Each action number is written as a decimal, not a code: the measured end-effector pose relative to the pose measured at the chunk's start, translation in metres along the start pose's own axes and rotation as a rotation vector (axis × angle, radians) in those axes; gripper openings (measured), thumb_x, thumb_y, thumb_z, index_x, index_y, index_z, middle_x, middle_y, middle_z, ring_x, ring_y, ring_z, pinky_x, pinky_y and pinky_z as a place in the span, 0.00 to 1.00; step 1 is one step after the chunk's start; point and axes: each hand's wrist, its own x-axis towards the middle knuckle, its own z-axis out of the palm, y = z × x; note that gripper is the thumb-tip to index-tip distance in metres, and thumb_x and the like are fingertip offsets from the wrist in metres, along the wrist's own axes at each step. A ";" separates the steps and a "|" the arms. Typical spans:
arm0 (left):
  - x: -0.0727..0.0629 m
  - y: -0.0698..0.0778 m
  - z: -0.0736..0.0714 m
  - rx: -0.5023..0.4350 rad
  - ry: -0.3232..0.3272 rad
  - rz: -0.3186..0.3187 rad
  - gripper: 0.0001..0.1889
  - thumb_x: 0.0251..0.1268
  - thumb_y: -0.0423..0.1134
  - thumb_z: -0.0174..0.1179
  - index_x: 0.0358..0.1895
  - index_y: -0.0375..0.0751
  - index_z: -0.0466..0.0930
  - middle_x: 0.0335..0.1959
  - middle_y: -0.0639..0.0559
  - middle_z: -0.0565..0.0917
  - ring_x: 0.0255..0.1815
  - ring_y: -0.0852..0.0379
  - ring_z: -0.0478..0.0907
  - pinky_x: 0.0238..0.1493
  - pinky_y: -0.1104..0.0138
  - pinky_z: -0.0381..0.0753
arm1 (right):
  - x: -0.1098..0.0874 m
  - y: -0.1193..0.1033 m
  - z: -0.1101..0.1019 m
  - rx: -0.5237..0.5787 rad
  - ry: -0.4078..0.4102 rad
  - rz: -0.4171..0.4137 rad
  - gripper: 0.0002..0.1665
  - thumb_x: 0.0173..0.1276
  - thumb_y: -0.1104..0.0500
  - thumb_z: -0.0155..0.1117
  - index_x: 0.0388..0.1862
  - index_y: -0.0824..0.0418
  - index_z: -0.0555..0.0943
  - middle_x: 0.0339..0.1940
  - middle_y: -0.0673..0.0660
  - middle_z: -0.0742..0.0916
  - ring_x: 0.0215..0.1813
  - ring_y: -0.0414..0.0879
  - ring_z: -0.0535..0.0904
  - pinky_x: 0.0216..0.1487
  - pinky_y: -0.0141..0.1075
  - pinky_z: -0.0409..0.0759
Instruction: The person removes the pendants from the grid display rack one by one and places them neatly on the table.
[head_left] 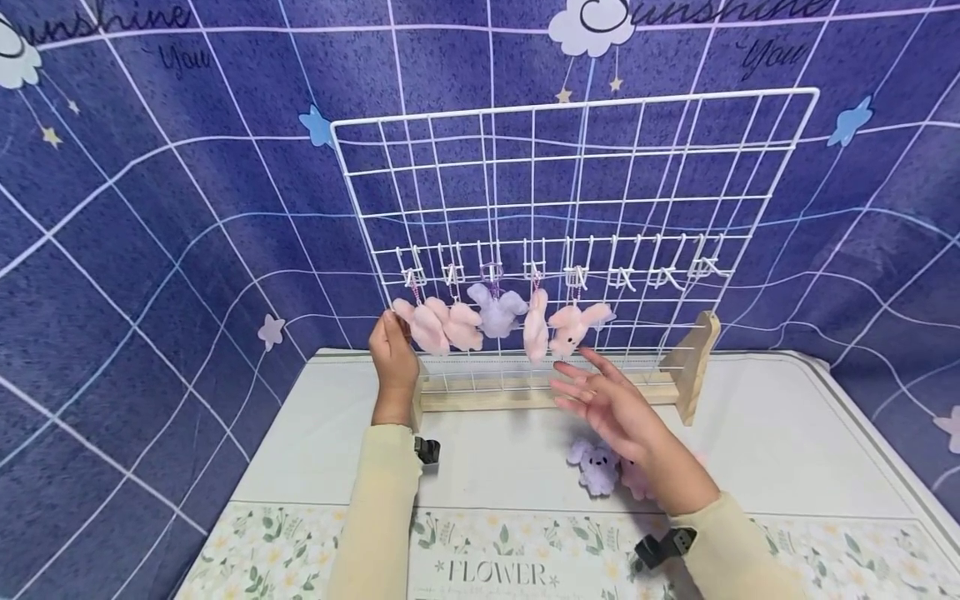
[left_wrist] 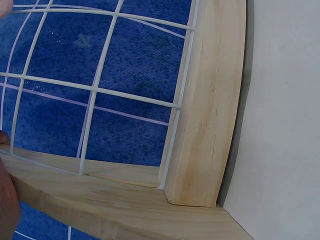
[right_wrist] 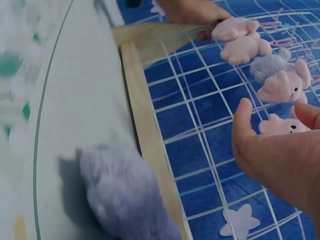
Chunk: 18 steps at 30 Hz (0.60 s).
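Observation:
A white wire grid rack [head_left: 532,200] stands in a wooden base [head_left: 540,398], with plush keychains hanging from its hooks. My left hand [head_left: 393,358] grips the rack's left side, beside a pink plush keychain [head_left: 426,327]. Farther along hang a purple plush keychain [head_left: 497,311] and more pink ones. My right hand [head_left: 611,408] is just below the rightmost hanging pink plush keychain [head_left: 572,329], fingers spread and holding nothing. Below that hand, a purple plush keychain [head_left: 597,468] lies on the table beside a pink one [head_left: 634,477], partly hidden by the wrist.
Three white hooks, one of them the hook [head_left: 663,275], hang bare at the right of the row. A wooden side post [head_left: 693,367] marks the base's right end. Behind the rack hangs a blue patterned cloth [head_left: 187,192]. A flowered mat [head_left: 487,550] covers the table's front.

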 end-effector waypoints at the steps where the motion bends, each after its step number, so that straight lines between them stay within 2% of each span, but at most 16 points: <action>1: 0.001 0.000 0.000 0.000 -0.002 -0.001 0.24 0.88 0.35 0.40 0.27 0.23 0.66 0.21 0.46 0.68 0.23 0.56 0.65 0.28 0.75 0.66 | 0.001 -0.001 0.000 0.043 -0.005 0.003 0.44 0.82 0.68 0.40 0.88 0.54 0.35 0.87 0.72 0.54 0.75 0.52 0.79 0.73 0.42 0.79; 4: 0.001 0.000 0.001 -0.007 -0.001 -0.007 0.24 0.88 0.36 0.40 0.27 0.25 0.66 0.21 0.47 0.68 0.23 0.59 0.65 0.28 0.75 0.66 | 0.004 -0.003 0.001 0.162 -0.018 0.016 0.45 0.82 0.68 0.37 0.88 0.50 0.32 0.88 0.71 0.49 0.84 0.60 0.65 0.80 0.44 0.72; 7: 0.001 0.001 0.001 -0.008 0.010 -0.018 0.23 0.88 0.35 0.40 0.25 0.31 0.67 0.21 0.55 0.69 0.23 0.65 0.66 0.28 0.76 0.66 | 0.007 -0.003 0.002 0.266 -0.013 0.024 0.44 0.83 0.67 0.35 0.88 0.49 0.32 0.88 0.69 0.46 0.89 0.63 0.52 0.85 0.47 0.61; 10: -0.001 0.001 0.001 -0.010 0.021 -0.022 0.23 0.88 0.35 0.40 0.24 0.39 0.68 0.22 0.61 0.69 0.23 0.67 0.66 0.27 0.76 0.66 | 0.009 -0.002 0.002 0.346 -0.003 0.023 0.43 0.83 0.66 0.35 0.88 0.49 0.32 0.89 0.68 0.42 0.90 0.64 0.46 0.88 0.49 0.52; 13: -0.001 0.001 0.001 -0.004 0.021 -0.026 0.23 0.88 0.35 0.40 0.25 0.44 0.69 0.22 0.64 0.70 0.24 0.65 0.67 0.27 0.77 0.67 | 0.009 -0.001 0.003 0.372 0.024 0.016 0.43 0.83 0.66 0.36 0.88 0.49 0.33 0.89 0.65 0.41 0.90 0.63 0.46 0.89 0.48 0.51; 15: -0.002 0.002 0.000 -0.002 0.022 -0.035 0.23 0.88 0.36 0.40 0.25 0.43 0.69 0.22 0.64 0.70 0.24 0.64 0.67 0.28 0.77 0.67 | 0.008 0.000 0.004 0.364 0.051 0.013 0.43 0.82 0.66 0.37 0.88 0.49 0.34 0.90 0.64 0.41 0.90 0.62 0.48 0.88 0.47 0.54; 18: -0.002 0.002 -0.001 -0.004 0.019 -0.034 0.24 0.88 0.37 0.40 0.25 0.33 0.68 0.22 0.61 0.70 0.24 0.65 0.67 0.28 0.77 0.67 | 0.008 -0.001 0.006 0.341 0.097 0.003 0.38 0.81 0.64 0.39 0.84 0.49 0.41 0.87 0.65 0.50 0.85 0.63 0.62 0.84 0.44 0.66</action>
